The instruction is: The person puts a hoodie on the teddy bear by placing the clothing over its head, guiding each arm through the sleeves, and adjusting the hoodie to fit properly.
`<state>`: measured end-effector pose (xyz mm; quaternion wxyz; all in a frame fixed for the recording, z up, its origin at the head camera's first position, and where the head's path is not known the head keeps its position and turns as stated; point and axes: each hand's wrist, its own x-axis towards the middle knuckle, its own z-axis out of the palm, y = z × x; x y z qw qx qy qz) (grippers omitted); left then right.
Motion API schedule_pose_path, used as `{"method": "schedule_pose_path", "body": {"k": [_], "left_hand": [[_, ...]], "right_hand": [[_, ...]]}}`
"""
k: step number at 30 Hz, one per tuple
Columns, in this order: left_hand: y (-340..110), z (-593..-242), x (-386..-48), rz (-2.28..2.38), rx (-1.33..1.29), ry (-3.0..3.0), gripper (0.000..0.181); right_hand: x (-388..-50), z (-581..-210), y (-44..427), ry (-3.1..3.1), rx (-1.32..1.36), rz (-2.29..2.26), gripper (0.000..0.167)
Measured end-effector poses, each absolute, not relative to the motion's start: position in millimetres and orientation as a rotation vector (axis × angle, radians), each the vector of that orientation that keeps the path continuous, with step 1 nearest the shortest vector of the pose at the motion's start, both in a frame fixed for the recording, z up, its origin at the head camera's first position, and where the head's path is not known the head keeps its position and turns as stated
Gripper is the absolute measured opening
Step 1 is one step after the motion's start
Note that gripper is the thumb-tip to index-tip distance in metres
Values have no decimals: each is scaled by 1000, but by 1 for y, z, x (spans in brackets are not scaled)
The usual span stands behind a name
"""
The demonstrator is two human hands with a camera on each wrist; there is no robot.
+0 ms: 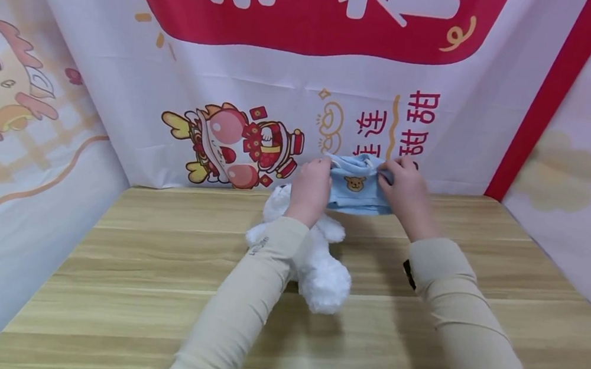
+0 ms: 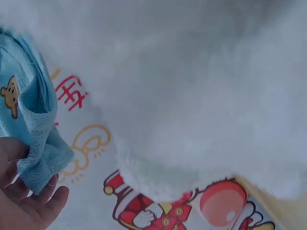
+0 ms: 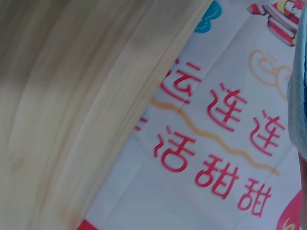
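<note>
A small light-blue plush garment with a brown bear-face patch is stretched between my two hands, above the far part of the table. My left hand pinches its left edge; in the left wrist view, thumb and fingers hold a fuzzy blue corner. My right hand pinches the opposite edge. A white fluffy stuffed toy lies on the table under my left forearm, partly hidden by it. The toy fills much of the left wrist view. Only a strip of the garment shows in the right wrist view.
The wood-grain table reaches back to a white and red printed cloth. Printed cloths also hang on the left and right. A small black piece sits at my right cuff.
</note>
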<state>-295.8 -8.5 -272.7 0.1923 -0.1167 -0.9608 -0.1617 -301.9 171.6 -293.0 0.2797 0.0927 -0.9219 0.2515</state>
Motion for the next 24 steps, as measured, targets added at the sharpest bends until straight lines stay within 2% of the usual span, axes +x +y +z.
{"method": "schedule_pose_path", "body": {"k": [14,24], "left_hand": [[-61,-250,-292,-582,-141,-2747,30],[-101,-246,-289,-594,-62,-2849,25]], "right_hand": [[-306,-282,121,-2512,310,869,19],[-309,-286,93,-2634,349,944,24]]}}
